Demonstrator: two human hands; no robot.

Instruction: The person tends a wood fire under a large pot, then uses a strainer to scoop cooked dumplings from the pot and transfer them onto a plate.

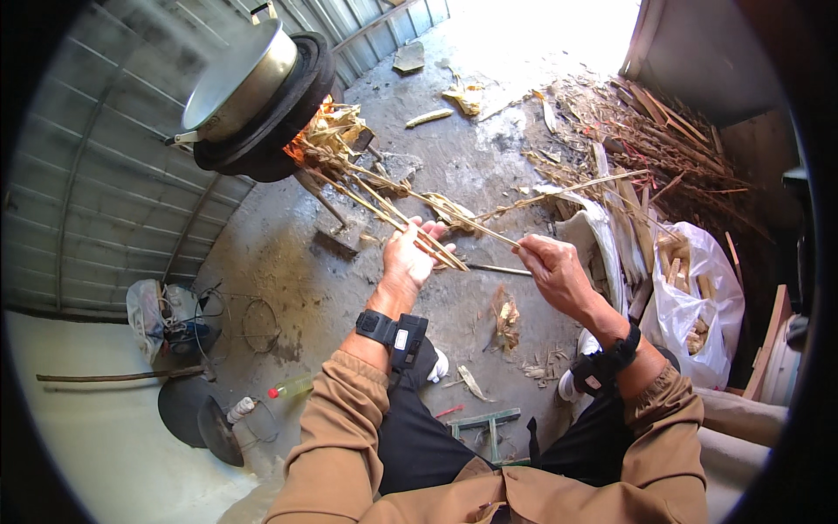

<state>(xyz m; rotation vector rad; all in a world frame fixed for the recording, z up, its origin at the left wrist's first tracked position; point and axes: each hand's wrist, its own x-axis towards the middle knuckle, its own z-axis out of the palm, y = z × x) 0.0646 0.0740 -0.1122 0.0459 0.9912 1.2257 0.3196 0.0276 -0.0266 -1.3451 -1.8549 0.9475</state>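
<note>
My left hand (411, 252) is turned partly palm up, with a few thin dry stalks (386, 211) lying across it under the thumb. In my right hand (553, 268), the thumb and fingers pinch the near end of another dry stalk (468, 224). The far ends of the stalks run up to the stove's fire mouth, among dry corn husks (337, 131). Orange flames (300, 145) burn there beneath the dark round stove (262, 154). On top of the stove sits a steaming metal pot (252, 92), its inside blurred by steam.
Brushwood (674, 150) is heaped at the right, with a white plastic bag of corn cobs (700, 308) nearer me. A dark rod (501, 269) lies between my hands. A yellowish bottle (291, 386) and a wok-like pan (219, 431) lie at the left. A green wooden frame (488, 419) is between my legs.
</note>
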